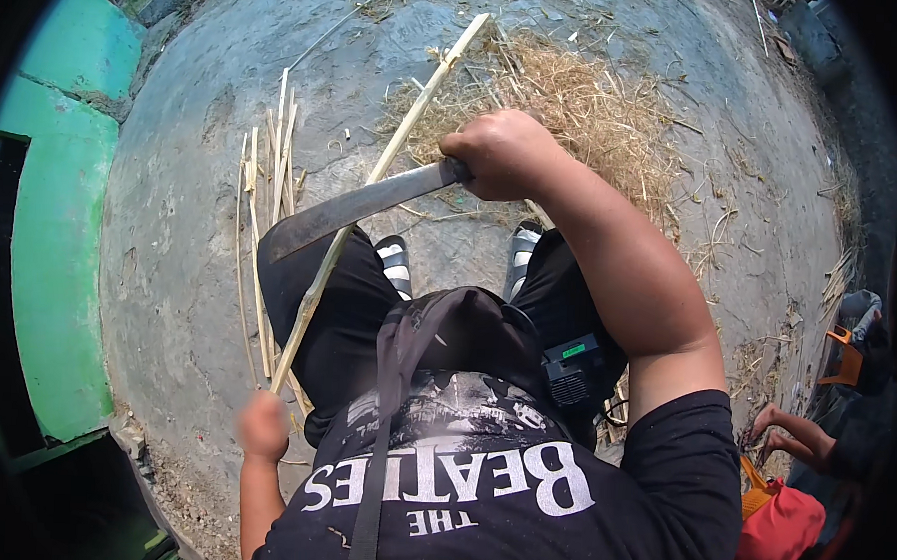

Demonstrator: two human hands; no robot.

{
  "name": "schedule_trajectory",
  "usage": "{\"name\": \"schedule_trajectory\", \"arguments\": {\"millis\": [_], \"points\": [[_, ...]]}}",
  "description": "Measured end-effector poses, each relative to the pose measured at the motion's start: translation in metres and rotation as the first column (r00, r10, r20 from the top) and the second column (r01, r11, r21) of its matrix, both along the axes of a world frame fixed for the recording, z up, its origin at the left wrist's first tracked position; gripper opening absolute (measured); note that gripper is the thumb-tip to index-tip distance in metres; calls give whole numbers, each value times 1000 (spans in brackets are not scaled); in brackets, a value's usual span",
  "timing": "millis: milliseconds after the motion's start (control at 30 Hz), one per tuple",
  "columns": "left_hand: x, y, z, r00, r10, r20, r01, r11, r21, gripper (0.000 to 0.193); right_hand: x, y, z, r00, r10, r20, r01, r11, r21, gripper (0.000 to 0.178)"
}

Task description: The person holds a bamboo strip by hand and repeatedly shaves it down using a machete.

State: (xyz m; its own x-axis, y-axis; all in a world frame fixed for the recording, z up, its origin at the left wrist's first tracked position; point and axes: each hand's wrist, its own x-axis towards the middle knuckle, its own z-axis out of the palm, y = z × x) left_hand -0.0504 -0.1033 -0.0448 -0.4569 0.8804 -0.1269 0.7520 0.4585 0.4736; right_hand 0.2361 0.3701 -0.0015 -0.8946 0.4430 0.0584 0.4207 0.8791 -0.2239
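Observation:
A long pale bamboo strip slants from the lower left up toward the top of the picture, passing over my left thigh. Its near end is in my left hand, which is closed round it and looks slightly blurred. My right hand grips the dark handle of a machete. The broad grey blade points left and crosses the strip above my knee. Whether the edge touches the strip or cuts into it I cannot tell.
More split strips lie on the concrete ground beside my left leg. A heap of curly shavings spreads ahead of my sandalled feet. A green wall stands at left. Another person's bare legs and a red cloth are at right.

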Motion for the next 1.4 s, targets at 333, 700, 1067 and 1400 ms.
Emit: {"name": "schedule_trajectory", "arguments": {"millis": [333, 700, 1067, 1400], "points": [[1, 14, 11, 999, -34, 4, 33, 999, 20, 48, 31, 55, -19, 821, -550, -154, 494, 819, -293, 19], [-1, 22, 9, 997, -52, 51, 50, 998, 34, 47, 41, 67, -25, 859, -505, -86, 409, 777, -478, 18], [-2, 20, 12, 998, -47, 34, 47, 999, -17, 51, 17, 25, 14, 978, -205, 26, 206, 978, -35, 14], [-3, 30, 14, 994, -103, -28, 102, 995, -16, 53, 39, 59, -11, 752, -655, -82, 583, 717, -381, 24]]}}
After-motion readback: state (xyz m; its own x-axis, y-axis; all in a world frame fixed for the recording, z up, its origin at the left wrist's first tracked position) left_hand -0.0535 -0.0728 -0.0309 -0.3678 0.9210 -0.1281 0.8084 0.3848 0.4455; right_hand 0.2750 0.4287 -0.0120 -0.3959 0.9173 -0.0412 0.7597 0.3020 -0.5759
